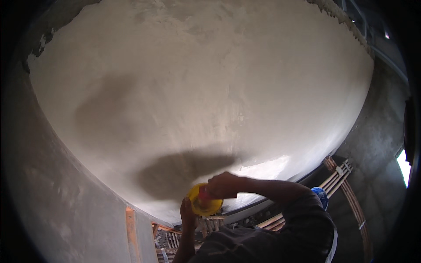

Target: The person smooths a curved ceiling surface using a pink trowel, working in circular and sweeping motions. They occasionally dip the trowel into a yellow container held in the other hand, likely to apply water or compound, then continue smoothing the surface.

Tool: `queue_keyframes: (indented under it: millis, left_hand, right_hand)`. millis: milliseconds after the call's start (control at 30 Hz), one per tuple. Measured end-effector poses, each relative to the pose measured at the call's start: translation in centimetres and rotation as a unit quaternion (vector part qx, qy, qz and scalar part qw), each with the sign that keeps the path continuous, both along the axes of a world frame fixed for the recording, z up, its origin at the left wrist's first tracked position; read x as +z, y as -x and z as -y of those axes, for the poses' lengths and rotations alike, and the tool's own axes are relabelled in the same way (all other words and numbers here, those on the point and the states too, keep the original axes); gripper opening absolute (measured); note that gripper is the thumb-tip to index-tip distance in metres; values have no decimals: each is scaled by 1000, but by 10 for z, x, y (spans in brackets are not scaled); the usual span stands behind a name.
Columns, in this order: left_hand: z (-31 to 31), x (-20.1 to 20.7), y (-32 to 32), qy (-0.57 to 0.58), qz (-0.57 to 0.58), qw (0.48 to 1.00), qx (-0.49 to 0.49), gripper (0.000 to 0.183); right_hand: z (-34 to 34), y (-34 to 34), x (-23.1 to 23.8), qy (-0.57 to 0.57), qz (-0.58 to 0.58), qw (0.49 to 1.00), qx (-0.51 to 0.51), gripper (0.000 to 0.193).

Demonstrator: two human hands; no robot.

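Note:
A round yellow bowl (pixel 215 207) is held up close to the pale plastered wall (pixel 184 96), low in the view. My left hand (pixel 187 212) is closed on its left rim. From the right, my bent right arm reaches across, and my right hand (pixel 222 185) is closed on a small red thing (pixel 203 193) over the mouth of the bowl. The fingers and some blur hide most of that red thing, so its kind cannot be made out. Whatever lies inside the bowl is also unclear. Dark shadows fall on the wall above and left of my hands.
Bare grey walls stand left (pixel 66 210) and right. Wooden poles (pixel 335 179) are tied together at the lower right, near a blue and white round object (pixel 321 197). An orange-brown wooden post (pixel 131 230) and stacked slats (pixel 171 241) show below. Unplastered ragged edges border the wall's top.

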State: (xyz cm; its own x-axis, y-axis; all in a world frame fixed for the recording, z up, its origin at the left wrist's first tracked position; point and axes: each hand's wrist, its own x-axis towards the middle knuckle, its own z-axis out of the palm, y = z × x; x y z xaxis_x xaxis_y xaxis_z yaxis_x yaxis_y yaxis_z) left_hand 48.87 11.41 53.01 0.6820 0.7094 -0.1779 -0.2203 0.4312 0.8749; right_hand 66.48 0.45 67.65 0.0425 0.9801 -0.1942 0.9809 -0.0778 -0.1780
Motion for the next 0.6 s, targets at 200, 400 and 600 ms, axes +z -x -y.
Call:
queue_keyframes:
  millis: [200, 400, 600]
  left_hand:
    - [-5, 8, 11, -26, 7, 999, 19, 45]
    - [-9, 7, 10, -79, 13, 997, 18, 53]
    - [-18, -8, 11, -132, -14, 991, -12, 54]
  right_hand:
    - [10, -67, 146, -557, 191, 807, -38, 47]
    - [-18, -126, 225, -701, 358, 614, -56, 31]
    - [-80, -93, 339, -712, 370, 596, -22, 33]
